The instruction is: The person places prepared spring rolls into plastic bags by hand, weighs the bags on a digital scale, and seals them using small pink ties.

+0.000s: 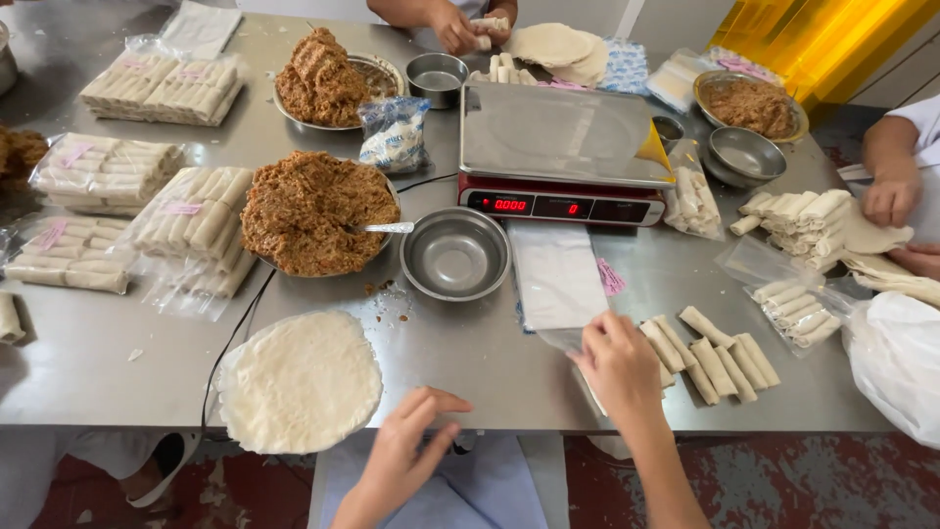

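Beside right hand (pixel 619 364), six spring rolls (pixel 713 359); one scale (pixel 563 157)

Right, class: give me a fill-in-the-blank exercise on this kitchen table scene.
1. The right hand rests on a clear plastic ____.
2. The left hand hovers beside a round stack of thin ____.
3. A spoon lies in the tray of brown ____.
4. The empty steel bowl sits in front of the ____.

Missing words: bag; wrappers; filling; scale

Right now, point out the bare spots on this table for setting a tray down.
Bare steel shows along the near edge between the wrapper stack and the right hand, and at the near left corner below the bagged rolls. It is crowded around the scale, empty bowl and loose rolls.
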